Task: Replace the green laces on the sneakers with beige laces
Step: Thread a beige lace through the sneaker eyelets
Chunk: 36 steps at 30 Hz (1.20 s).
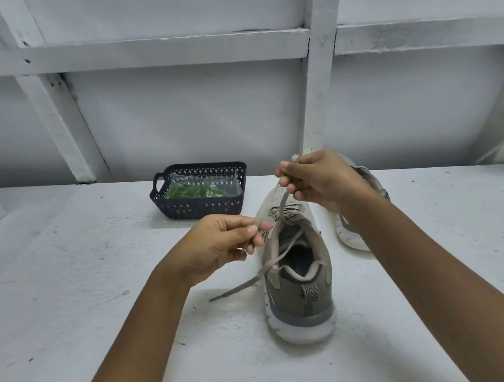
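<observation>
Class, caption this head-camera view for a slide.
Left hand and right hand pinch a beige lace over a grey sneaker; green laces in a black basket.

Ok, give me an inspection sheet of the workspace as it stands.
Surface: white table, scuffed.
Job's things: sneaker upright, heel toward camera, beige lace threaded, one end trailing on table; second sneaker partly hidden behind right arm; green laces bagged in basket.
Clutter: nothing seen.
Hands: left hand and right hand each pinch the lace.
Cables: nothing seen.
Surroundings: white framed wall behind.
</observation>
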Available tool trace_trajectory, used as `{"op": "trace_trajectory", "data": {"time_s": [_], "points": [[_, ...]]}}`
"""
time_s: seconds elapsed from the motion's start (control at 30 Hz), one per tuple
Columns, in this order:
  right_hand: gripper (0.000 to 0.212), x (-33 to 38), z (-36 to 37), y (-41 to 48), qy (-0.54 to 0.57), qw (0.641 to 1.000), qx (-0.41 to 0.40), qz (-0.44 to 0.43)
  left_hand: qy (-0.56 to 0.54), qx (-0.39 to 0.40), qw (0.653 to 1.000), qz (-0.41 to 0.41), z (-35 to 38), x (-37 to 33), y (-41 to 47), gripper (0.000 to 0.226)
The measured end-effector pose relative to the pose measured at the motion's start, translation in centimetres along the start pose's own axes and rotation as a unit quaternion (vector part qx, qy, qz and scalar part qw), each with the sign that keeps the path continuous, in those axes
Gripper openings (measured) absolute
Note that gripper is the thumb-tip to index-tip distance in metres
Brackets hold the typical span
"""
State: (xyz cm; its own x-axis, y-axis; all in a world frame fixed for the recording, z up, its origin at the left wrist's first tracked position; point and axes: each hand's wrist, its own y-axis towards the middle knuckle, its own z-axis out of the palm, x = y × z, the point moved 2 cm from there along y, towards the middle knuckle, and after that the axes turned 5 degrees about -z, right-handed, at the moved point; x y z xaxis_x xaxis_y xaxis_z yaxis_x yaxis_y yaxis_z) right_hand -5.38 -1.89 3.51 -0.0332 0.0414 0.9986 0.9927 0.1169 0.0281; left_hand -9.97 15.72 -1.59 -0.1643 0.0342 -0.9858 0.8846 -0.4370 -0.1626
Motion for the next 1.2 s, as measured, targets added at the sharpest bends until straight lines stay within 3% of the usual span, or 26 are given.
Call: {"op": "trace_trajectory", "data": {"time_s": [0.13, 0.23, 0.33, 0.43, 0.53, 0.73, 1.03, 1.2], "points": [[0.02, -1.3, -0.5, -0.3, 0.012, 0.999, -0.003, 0.031, -0.066, 0.042, 0.997, -0.024, -0.8, 0.0, -0.4, 0.023], [0.025, -1.7, -1.0, -1.6, -0.159, 0.987, -0.008, 0.01, -0.079, -0.004, 0.996, -0.038, -0.9, -0.1, -0.4, 0.021], [0.035, -2.1, -1.2, -3.4, -0.396, 0.915, -0.035, -0.07, -0.13, -0.098, 0.987, -0.018, -0.9, 0.0, 0.0, 0.016], [0.028, -3.6, -0.4, -4.4, -0.481, 0.873, -0.023, -0.083, -0.157, -0.159, 0.975, 0.001, -0.6, 0.3, 0.7, 0.015], [0.021, -4.9, 0.0, -4.5, -0.489, 0.869, 0.007, -0.074, -0.106, -0.207, 0.972, 0.01, 0.1, 0.9, 1.4, 0.017], [0.018, -5.4, -0.2, -4.6, -0.448, 0.89, -0.003, -0.089, -0.107, -0.27, 0.955, 0.056, 1.6, 2.2, 2.4, 0.012], [0.015, -5.7, -0.2, -4.6, -0.403, 0.908, -0.017, -0.115, 0.003, -0.287, 0.955, 0.079, 2.2, 2.5, 2.8, 0.022], [0.014, -5.9, 0.0, -4.5, -0.387, 0.912, -0.028, -0.13, 0.026, -0.304, 0.949, 0.086, 2.9, 2.7, 2.6, 0.017]]}}
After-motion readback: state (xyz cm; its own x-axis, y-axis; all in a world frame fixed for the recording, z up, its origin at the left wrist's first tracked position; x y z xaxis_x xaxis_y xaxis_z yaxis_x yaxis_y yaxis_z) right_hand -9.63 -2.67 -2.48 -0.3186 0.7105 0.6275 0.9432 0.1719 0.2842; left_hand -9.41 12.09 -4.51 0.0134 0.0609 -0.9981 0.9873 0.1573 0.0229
